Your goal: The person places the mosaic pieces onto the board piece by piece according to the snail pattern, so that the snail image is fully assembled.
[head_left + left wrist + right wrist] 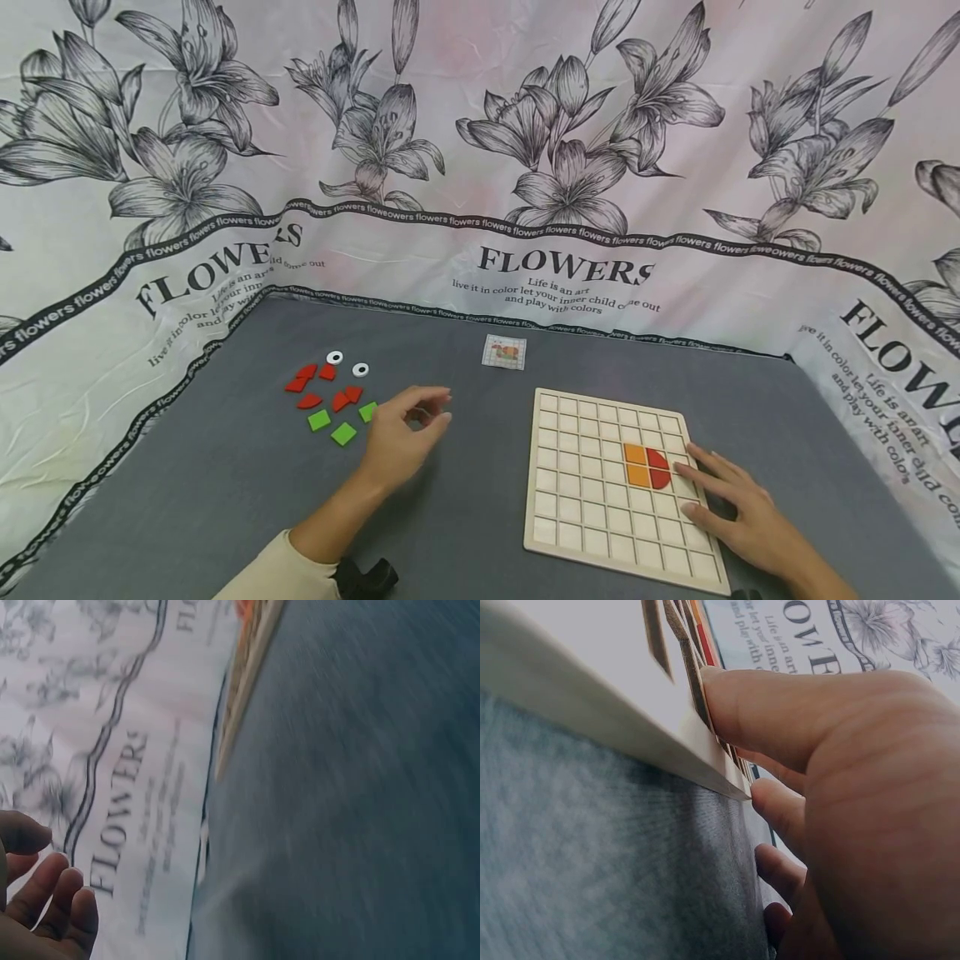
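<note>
My left hand (401, 437) hovers above the table just right of the green square tiles (343, 434), its fingers loosely bent, with a gap between thumb and index finger. The left wrist view shows nothing held in that hand (49, 907). At the right, my right hand (738, 508) rests on the right edge of a pale wooden grid board (577, 508). In the right wrist view, the thumb (757, 709) lies on the board's top and other fingers are beside its edge. Two orange tiles (636, 465) and two red quarter-round tiles (658, 469) sit together in the board's cells.
Several red pieces (309, 402) and two white rings with dark centres (360, 369) lie on the grey table (247, 467) at the left. A small picture card (504, 352) lies behind the board. Flower-printed cloth (420, 258) walls the table's back and sides.
</note>
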Motion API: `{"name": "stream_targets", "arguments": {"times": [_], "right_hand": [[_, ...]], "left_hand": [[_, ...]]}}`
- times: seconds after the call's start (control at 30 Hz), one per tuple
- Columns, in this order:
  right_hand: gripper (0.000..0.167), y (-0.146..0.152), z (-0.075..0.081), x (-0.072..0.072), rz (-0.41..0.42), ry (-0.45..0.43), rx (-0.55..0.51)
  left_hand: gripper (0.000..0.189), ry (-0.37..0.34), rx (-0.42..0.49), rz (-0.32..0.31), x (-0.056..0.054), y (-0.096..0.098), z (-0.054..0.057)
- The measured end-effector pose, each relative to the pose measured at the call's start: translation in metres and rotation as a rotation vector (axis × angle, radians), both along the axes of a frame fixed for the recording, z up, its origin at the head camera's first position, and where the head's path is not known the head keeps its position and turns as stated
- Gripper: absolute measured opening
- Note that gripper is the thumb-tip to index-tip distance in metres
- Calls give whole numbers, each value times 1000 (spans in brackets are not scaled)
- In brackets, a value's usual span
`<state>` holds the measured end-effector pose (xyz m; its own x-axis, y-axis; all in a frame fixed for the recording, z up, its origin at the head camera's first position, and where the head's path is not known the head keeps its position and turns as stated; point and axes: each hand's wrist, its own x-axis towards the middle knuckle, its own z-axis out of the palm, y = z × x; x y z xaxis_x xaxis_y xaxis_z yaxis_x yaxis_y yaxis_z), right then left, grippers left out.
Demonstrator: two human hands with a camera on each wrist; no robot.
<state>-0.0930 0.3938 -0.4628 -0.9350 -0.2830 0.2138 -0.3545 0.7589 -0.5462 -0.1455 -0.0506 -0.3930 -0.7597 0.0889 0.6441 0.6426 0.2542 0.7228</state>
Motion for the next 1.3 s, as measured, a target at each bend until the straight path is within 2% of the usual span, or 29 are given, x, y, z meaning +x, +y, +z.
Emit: {"name": "stream_targets", "arguments": {"times": [0.27, 0.37, 0.5, 0.57, 0.67, 0.77, 0.83, 0.93, 1.1, 1.23, 1.3], "right_hand": [[49, -1, 1, 0, -3, 0, 7], [49, -2, 0, 1, -3, -1, 5], [49, -3, -2, 1, 6, -2, -3], [50, -3, -2, 2, 5, 1, -2], [50, -2, -2, 3, -2, 15, 6], [50, -2, -1, 1, -4, 15, 7], [50, -2, 1, 1, -6, 13, 12], [49, -3, 3, 0, -12, 15, 20], [49, -3, 4, 0, -8, 13, 10], [48, -4, 4, 1, -1, 10, 4], [48, -4, 3, 2, -1, 18, 10]], "left_hand": [[30, -22, 17, 129, -6, -35, -9], [31, -27, 33, 196, -15, -51, -23], [32, -11, 44, 309, -30, -75, -48], [30, -21, 43, 361, -34, -85, -53], [27, -63, 17, 443, -38, -97, -57], [28, -140, -71, 544, -41, -107, -60], [29, -204, -143, 590, -42, -111, -63], [31, -268, -228, 599, -45, -116, -65], [33, -317, -340, 573, -51, -118, -68], [34, -379, -405, 547, -55, -118, -68], [34, -389, -425, 540, -56, -118, -68]]}}
